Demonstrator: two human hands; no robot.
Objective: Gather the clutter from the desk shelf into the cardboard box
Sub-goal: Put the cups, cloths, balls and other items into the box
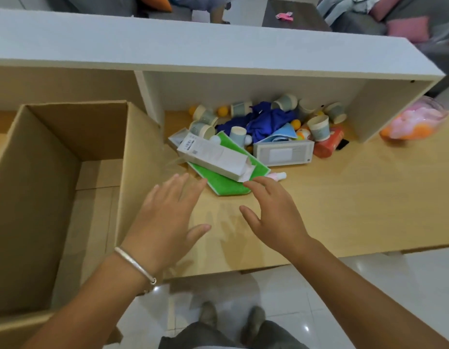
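Both hands (165,220) (273,212) outstretched, fingers spread, empty.

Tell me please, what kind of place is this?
Probably a home living room. A desk with a shelf holds household clutter: cups, a blue cloth. Behind it stand a sofa with pink cushions and a low table.

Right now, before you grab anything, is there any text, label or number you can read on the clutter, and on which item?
No text is legible.
Long white carton: barcode-like sticker near its far end, print too small to read.
Grey box: pale label panel on its front, blurred.
Red pack: markings unreadable.
Cups, cloths, cardboard box: no visible print.
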